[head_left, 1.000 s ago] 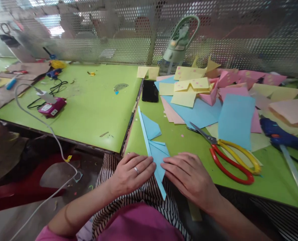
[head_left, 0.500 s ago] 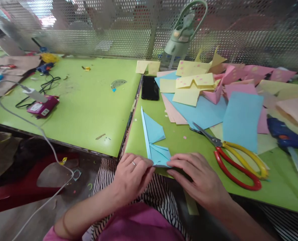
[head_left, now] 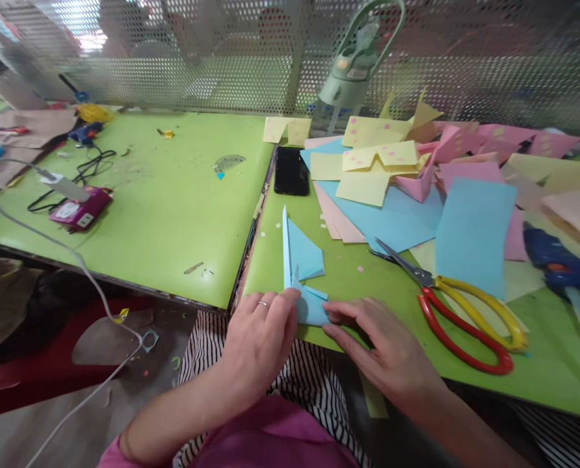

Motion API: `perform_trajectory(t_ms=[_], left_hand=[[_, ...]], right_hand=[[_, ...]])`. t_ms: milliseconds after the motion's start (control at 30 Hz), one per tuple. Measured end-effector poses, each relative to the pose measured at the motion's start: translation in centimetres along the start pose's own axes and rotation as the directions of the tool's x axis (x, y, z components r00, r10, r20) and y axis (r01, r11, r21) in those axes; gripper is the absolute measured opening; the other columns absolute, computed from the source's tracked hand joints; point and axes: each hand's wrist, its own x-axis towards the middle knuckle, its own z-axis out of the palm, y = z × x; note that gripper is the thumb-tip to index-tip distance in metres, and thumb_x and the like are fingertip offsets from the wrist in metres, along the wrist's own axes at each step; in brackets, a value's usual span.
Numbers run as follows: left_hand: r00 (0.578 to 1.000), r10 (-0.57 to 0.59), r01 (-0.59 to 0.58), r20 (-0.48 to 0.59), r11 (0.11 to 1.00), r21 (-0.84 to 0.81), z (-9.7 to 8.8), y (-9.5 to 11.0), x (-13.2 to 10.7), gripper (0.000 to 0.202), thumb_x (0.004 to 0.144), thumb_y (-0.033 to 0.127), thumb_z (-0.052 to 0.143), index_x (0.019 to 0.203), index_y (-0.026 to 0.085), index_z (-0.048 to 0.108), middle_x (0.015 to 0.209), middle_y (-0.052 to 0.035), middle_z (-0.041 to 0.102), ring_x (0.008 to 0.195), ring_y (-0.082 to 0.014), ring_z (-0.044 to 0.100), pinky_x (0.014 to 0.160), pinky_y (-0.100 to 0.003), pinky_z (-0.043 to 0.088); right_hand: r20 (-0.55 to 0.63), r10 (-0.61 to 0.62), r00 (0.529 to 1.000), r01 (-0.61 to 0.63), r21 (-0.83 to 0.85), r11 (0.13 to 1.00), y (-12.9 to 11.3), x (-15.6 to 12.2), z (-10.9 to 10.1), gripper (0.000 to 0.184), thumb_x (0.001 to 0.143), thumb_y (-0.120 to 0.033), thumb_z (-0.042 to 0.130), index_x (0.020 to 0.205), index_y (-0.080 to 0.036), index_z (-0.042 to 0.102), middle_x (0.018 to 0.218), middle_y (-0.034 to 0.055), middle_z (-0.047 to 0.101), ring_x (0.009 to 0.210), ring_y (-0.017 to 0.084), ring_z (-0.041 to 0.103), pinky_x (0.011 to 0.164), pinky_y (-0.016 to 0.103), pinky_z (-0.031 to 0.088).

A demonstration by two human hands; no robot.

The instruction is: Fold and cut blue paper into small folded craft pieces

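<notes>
A partly folded sheet of light blue paper (head_left: 305, 250) lies at the table's near edge, with a narrow raised strip along its left side. My left hand (head_left: 263, 331), with a ring on one finger, closes on the paper's lower left, its fingertips at the folded flap. At the lower right corner, my right hand (head_left: 380, 344) pinches the paper between thumb and fingers. Part of the paper's lower left is hidden under my left fingers. To the right of my right hand lie scissors (head_left: 424, 278) with one red and one yellow handle, blades slightly apart.
Behind the paper lies a black phone (head_left: 291, 171). Coloured paper pieces (head_left: 475, 234) spread over the back right, near a blue glue gun (head_left: 558, 257). A green-lidded bottle (head_left: 343, 88) stands by the perforated metal screen (head_left: 183, 65). A purple power adapter (head_left: 82, 209) sits left.
My left fingers have moved up along the paper, and its bottom part is now folded upward over the creases. My right hand keeps its hold at the lower right corner.
</notes>
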Motion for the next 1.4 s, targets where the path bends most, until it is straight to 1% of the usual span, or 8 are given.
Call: perform_trajectory(t_ms=[200, 300, 400, 633, 733, 867, 1033, 1400], left_hand=[[0.991, 0.093, -0.098, 0.095, 0.994, 0.043, -0.6, -0.1, 0.0, 0.018, 0.099, 0.018, 0.041, 0.105, 0.018, 0.057, 0.083, -0.0050, 0.064, 0.071, -0.0194, 0.057, 0.065, -0.033, 0.050], [0.973, 0.186, -0.191, 0.139, 0.981, 0.023, -1.1, -1.1, -0.2, 0.026, 0.097, 0.034, 0.050, 0.115, 0.016, 0.057, 0.108, -0.0103, 0.066, 0.092, -0.0234, 0.059, 0.079, -0.038, 0.052], [0.928, 0.310, -0.320, 0.208, 0.947, 0.012, -1.5, -2.6, 0.4, 0.027, 0.097, 0.031, 0.052, 0.121, 0.018, 0.056, 0.125, -0.0080, 0.063, 0.114, -0.0239, 0.054, 0.095, -0.040, 0.047], [0.789, 0.544, -0.555, 0.285, 0.830, -0.048, -1.5, -2.6, 4.3, 0.018, 0.100, 0.023, 0.046, 0.104, 0.015, 0.062, 0.101, -0.0047, 0.072, 0.102, -0.0197, 0.061, 0.096, -0.036, 0.044], [0.756, 0.556, -0.560, 0.346, 0.822, -0.100, -1.3, -2.2, 4.8, 0.016, 0.099, 0.025, 0.050, 0.100, 0.016, 0.063, 0.100, -0.0033, 0.072, 0.101, -0.0191, 0.064, 0.096, -0.035, 0.046], [0.763, 0.536, -0.507, 0.360, 0.843, -0.180, -1.6, -3.1, 4.3, 0.021, 0.095, 0.026, 0.055, 0.114, 0.018, 0.059, 0.120, -0.0042, 0.068, 0.116, -0.0201, 0.060, 0.103, -0.038, 0.043], [0.709, 0.579, -0.490, 0.402, 0.815, -0.310, -2.4, -4.5, 4.4, 0.039, 0.092, 0.012, 0.049, 0.131, 0.016, 0.049, 0.134, -0.0061, 0.061, 0.130, -0.0189, 0.050, 0.114, -0.039, 0.035], [0.819, 0.506, -0.469, 0.271, 0.862, -0.191, 0.3, -3.0, 4.8, 0.021, 0.102, 0.029, 0.042, 0.113, 0.016, 0.054, 0.117, -0.0089, 0.069, 0.104, -0.0180, 0.067, 0.090, -0.032, 0.055]], right_hand=[[0.033, -0.130, 0.991, 0.132, -0.062, 0.989, 0.1, 0.0, 0.1, 0.014, 0.095, -0.025, 0.052, 0.105, -0.023, 0.062, 0.089, 0.0034, 0.069, 0.080, 0.018, 0.061, 0.072, 0.033, 0.046], [0.025, -0.148, 0.989, 0.150, -0.108, 0.983, 0.0, -0.1, 0.3, 0.017, 0.096, -0.024, 0.049, 0.105, -0.021, 0.063, 0.090, 0.0051, 0.069, 0.079, 0.018, 0.061, 0.072, 0.034, 0.046], [0.011, -0.140, 0.990, 0.141, -0.114, 0.983, -0.1, -0.1, 0.3, 0.017, 0.096, -0.023, 0.050, 0.107, -0.021, 0.062, 0.091, 0.0049, 0.070, 0.081, 0.018, 0.063, 0.074, 0.033, 0.047], [-0.036, -0.081, 0.996, 0.079, -0.058, 0.995, 0.0, -0.2, -0.1, 0.016, 0.096, -0.027, 0.052, 0.109, -0.023, 0.059, 0.091, 0.0047, 0.070, 0.084, 0.019, 0.065, 0.075, 0.034, 0.052], [-0.033, -0.078, 0.996, 0.075, -0.086, 0.993, 0.2, -0.5, -0.3, 0.014, 0.095, -0.029, 0.053, 0.106, -0.022, 0.060, 0.092, 0.0054, 0.070, 0.085, 0.020, 0.065, 0.076, 0.035, 0.052], [-0.030, -0.081, 0.996, 0.078, -0.084, 0.993, 0.3, -0.7, -0.4, 0.016, 0.096, -0.029, 0.052, 0.108, -0.022, 0.059, 0.094, 0.0052, 0.069, 0.086, 0.019, 0.064, 0.077, 0.034, 0.051], [-0.014, -0.125, 0.992, 0.123, -0.112, 0.986, 0.4, -0.6, -0.2, 0.019, 0.096, -0.027, 0.052, 0.112, -0.021, 0.058, 0.095, 0.0055, 0.069, 0.087, 0.020, 0.063, 0.078, 0.034, 0.049], [-0.096, -0.371, 0.924, 0.253, -0.574, 0.779, 0.3, 0.7, -0.2, 0.017, 0.091, -0.021, 0.058, 0.102, -0.012, 0.067, 0.092, 0.0103, 0.069, 0.082, 0.023, 0.055, 0.072, 0.037, 0.040]])
